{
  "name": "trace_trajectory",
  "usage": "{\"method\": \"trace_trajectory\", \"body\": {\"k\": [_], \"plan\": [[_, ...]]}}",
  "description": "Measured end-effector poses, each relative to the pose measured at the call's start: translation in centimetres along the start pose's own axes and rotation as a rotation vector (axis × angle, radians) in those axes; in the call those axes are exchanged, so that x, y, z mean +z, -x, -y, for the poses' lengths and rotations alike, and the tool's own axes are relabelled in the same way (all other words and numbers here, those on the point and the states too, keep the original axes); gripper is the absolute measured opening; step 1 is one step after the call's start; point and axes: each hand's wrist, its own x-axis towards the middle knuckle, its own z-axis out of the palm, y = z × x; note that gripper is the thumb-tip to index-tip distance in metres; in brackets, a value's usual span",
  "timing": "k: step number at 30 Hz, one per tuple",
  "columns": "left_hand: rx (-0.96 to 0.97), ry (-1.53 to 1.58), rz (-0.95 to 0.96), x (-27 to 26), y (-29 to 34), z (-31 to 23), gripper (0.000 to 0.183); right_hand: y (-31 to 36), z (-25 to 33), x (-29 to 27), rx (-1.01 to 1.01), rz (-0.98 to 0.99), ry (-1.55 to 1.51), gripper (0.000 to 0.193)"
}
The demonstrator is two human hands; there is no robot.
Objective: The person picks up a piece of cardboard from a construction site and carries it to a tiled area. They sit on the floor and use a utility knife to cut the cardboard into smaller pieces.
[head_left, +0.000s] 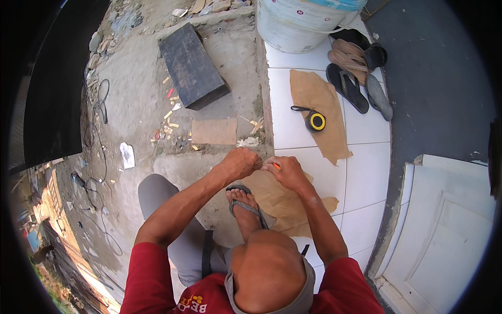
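My left hand (243, 162) and my right hand (286, 172) meet in front of me, fingertips nearly touching. A small tool with an orange end (276, 167) is pinched in my right hand; its kind is hidden by the fingers. The fingers of my left hand are closed at a thin piece between the hands, too small to make out. Beneath the right hand lies a crumpled tan sheet (280, 196), leather-like or paper-like. Farther off, a second tan sheet (319, 107) is spread on the white tiles, with a black and yellow tape measure (316, 121) on it.
A black block (193, 65) and a flat tan board (214, 131) lie on the rough concrete to the left, among scraps. A white bucket (293, 23) stands at the far edge, with several sandals (348, 86) beside it. A white door (444, 235) is at right.
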Motion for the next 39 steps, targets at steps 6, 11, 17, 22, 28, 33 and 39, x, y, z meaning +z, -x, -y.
{"method": "trace_trajectory", "body": {"k": [6, 11, 17, 22, 28, 33, 39], "plan": [[0.077, 0.084, -0.126, 2.3, 1.8, 1.5, 0.021, -1.2, -0.8, -0.3, 0.071, 0.195, -0.347, 0.025], [0.074, 0.248, -0.206, 2.7, 2.1, -0.1, 0.018, -0.9, -2.2, -1.2, 0.099, 0.240, -0.493, 0.030], [-0.043, 0.349, -0.196, 3.5, 5.4, 2.2, 0.024, -2.5, 3.1, -0.8, 0.214, 0.406, -0.384, 0.030], [-0.015, 0.051, 0.053, 2.9, 4.2, -0.1, 0.029, 0.7, 3.8, -0.2, 0.261, 0.373, -0.397, 0.022], [0.322, -0.080, -0.303, 4.1, 6.7, -0.4, 0.018, 2.0, 2.1, 0.6, 0.268, 0.387, -0.521, 0.025], [0.404, -0.011, -0.380, 3.4, 8.1, -0.2, 0.020, 1.2, 2.7, 1.2, 0.267, 0.433, -0.471, 0.025], [0.164, 0.059, -0.427, 5.0, 7.8, 0.3, 0.026, -0.5, 4.2, 2.2, 0.242, 0.457, -0.438, 0.026]]}}
